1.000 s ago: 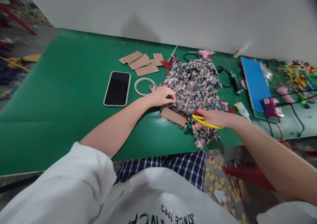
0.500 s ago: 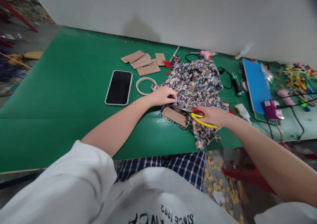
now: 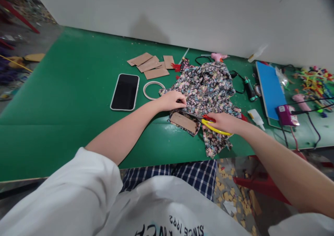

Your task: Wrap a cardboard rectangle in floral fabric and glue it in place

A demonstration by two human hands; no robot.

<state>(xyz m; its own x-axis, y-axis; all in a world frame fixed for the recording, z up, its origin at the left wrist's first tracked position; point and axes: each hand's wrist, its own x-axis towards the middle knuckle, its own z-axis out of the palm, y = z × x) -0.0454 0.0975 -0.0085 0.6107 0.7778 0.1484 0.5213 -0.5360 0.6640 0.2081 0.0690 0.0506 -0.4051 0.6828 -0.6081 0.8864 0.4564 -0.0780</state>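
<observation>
A crumpled floral fabric (image 3: 208, 86) is spread on the green table. My left hand (image 3: 173, 101) is closed on its near left part, fingertips pinching the cloth. Scissors (image 3: 215, 127) with red and yellow handles are in my right hand (image 3: 225, 122), its fingers wrapped round the grips. Their blades point left across the fabric, the tips close to my left fingers. Just below the blades, a cardboard piece (image 3: 183, 122) lies on a floral section with a cloth border showing around it.
A phone (image 3: 125, 92) and a tape roll (image 3: 153, 90) lie left of the cloth, several cardboard rectangles (image 3: 152, 67) behind. Rightward are a pink glue gun (image 3: 217, 57), a green-handled tool (image 3: 249, 89), a white bottle (image 3: 256, 119), a blue board (image 3: 271, 90) and a purple box with cables (image 3: 287, 115).
The scissor handles have drawn slightly closer together in my right hand. My left hand and the cloth keep their places.
</observation>
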